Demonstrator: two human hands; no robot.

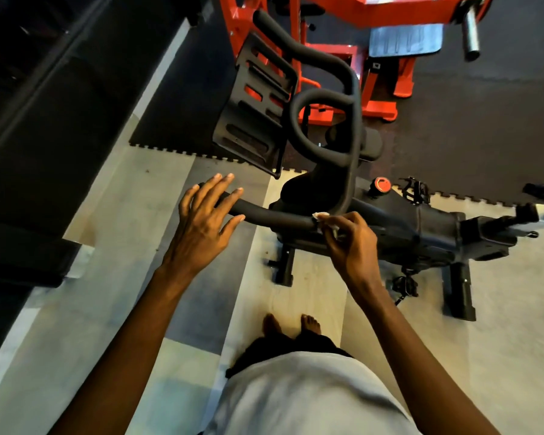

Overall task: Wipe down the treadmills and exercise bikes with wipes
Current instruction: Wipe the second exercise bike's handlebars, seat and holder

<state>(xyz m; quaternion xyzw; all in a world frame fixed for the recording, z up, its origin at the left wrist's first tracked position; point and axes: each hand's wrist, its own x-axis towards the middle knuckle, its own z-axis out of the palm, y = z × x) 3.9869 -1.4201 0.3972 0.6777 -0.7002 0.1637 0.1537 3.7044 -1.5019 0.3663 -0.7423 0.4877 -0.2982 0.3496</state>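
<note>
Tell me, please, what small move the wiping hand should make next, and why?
Probably slide the right hand and its wipe along the near handlebar grip toward the open left hand; the wipe is pressed at the grip's inner end, with bare grip between the hands.

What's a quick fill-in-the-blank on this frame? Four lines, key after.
The right hand pinches a white ____ against the handlebar.
The left hand, fingers spread, holds ____.
The knob on the bike frame has a ____ cap.
The person's feet are ____.
Missing: wipe; nothing; red; bare.
</note>
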